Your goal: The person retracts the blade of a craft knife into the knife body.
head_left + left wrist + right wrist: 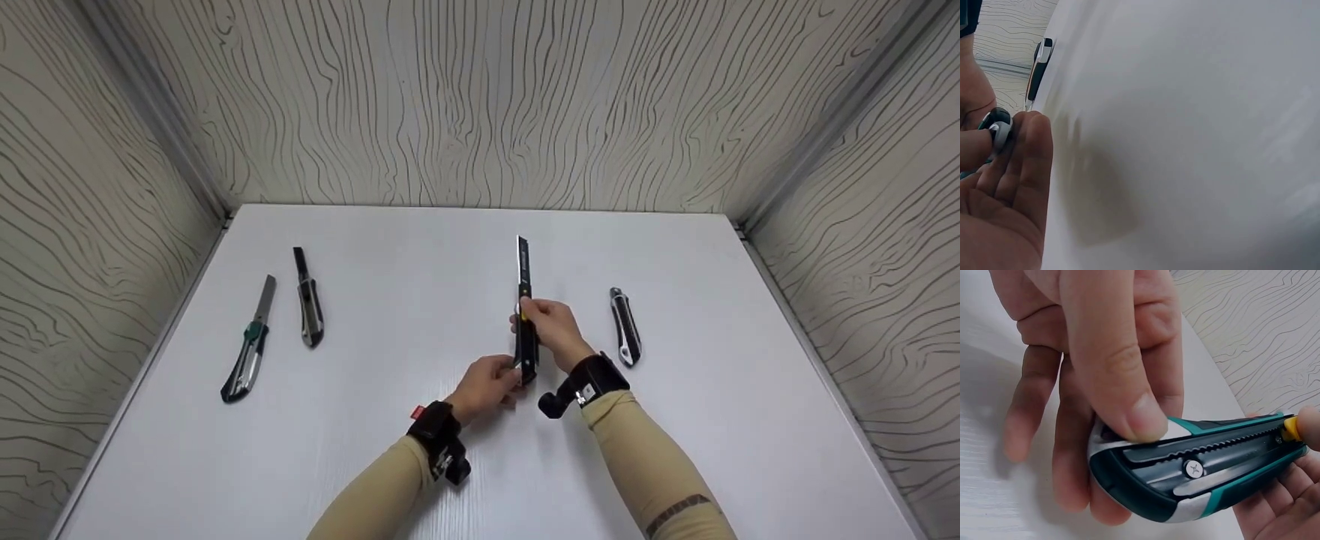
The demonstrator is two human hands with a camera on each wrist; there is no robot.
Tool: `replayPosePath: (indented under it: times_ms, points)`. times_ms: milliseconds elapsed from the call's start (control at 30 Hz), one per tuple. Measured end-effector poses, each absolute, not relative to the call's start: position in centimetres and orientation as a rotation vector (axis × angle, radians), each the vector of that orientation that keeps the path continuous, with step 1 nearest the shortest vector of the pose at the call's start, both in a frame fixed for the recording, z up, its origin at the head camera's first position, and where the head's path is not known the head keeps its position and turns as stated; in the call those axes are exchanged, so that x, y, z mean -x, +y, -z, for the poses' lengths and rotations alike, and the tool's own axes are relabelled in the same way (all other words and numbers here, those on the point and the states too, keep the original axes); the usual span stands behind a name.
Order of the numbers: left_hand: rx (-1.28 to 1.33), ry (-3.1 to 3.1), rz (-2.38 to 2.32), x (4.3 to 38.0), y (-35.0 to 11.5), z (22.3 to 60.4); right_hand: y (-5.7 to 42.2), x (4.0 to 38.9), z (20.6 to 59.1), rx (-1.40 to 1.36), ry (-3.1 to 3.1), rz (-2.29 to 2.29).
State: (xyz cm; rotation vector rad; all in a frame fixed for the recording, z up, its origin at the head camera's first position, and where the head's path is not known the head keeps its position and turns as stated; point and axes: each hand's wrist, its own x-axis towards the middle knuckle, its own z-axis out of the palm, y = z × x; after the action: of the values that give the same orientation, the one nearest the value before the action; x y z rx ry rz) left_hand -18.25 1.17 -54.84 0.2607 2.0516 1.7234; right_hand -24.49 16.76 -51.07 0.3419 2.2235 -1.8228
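Both hands hold a utility knife point(528, 346) up over the middle of the table, its long blade point(523, 259) extended away from the person. Its handle is black with green trim and a pale butt end. The right hand point(555, 328) grips the handle's front part, with the thumb point(1310, 427) on the yellow slider. At the butt end, the left hand point(486, 388) pinches the handle between thumb point(1148, 417) and fingers. In the left wrist view only the rounded butt of the knife point(1000, 132) shows; the blade is hidden there and in the right wrist view.
A green-and-silver utility knife point(251, 360) with its blade out lies at left on the white table point(405, 277). Beside it is a grey utility knife point(310, 309) with a dark blade. A silver-and-black utility knife point(626, 328) lies to the right. Patterned walls point(480, 105) enclose the table.
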Motion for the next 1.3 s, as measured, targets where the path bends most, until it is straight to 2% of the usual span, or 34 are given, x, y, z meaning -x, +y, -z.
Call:
replayPosePath:
  times_ms: [1000, 1300]
  points:
    - [-0.281, 2.097, -1.681, 17.87, 0.80, 54.78, 16.59, 24.55, 51.28, -0.316, 2.154, 1.817]
    - [-0.319, 2.122, -1.668, 17.79, 0.64, 54.62, 16.10, 24.43, 51.02, -0.390, 2.156, 1.830]
